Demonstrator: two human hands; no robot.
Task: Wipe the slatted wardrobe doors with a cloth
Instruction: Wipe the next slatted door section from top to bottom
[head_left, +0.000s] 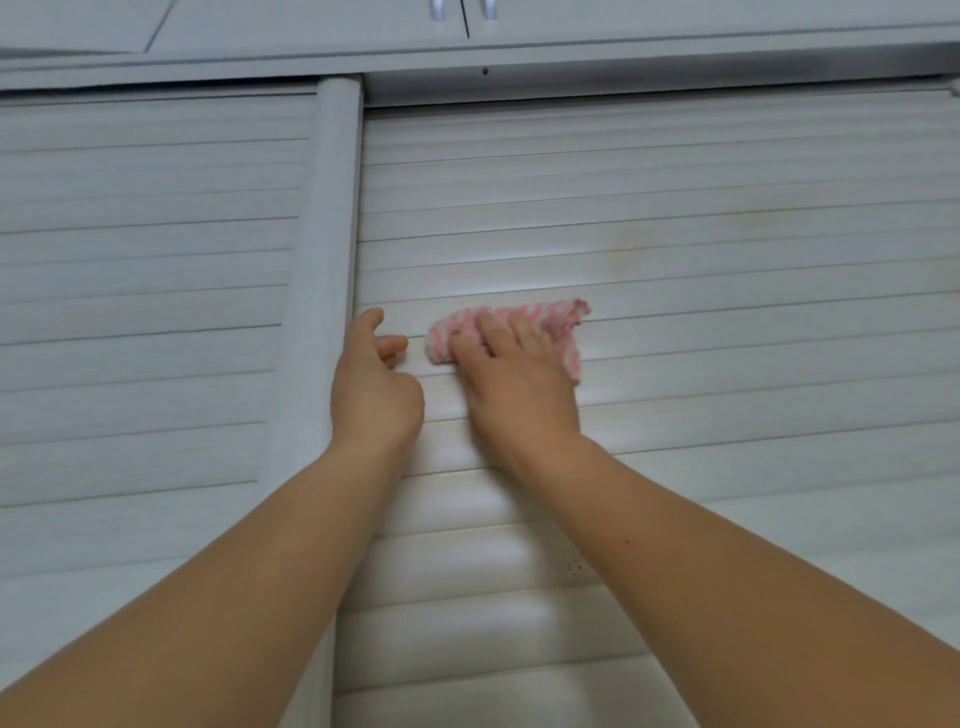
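Two white slatted wardrobe doors fill the head view: the right door (727, 197) and the left door (145, 270), which overlaps it. My right hand (511, 374) presses a pink-and-white striped cloth (524, 317) flat against a slat of the right door, near its left edge. My left hand (371, 384) rests on the right door beside the left door's vertical frame post (327, 260), fingers loosely apart, thumb up against the post, holding nothing. The two hands are a small gap apart.
Above the doors runs a top rail (649, 78), and above it small upper cupboard doors with two metal handles (462, 10). Faint yellowish stains (628, 249) mark the right door's slats up and right of the cloth.
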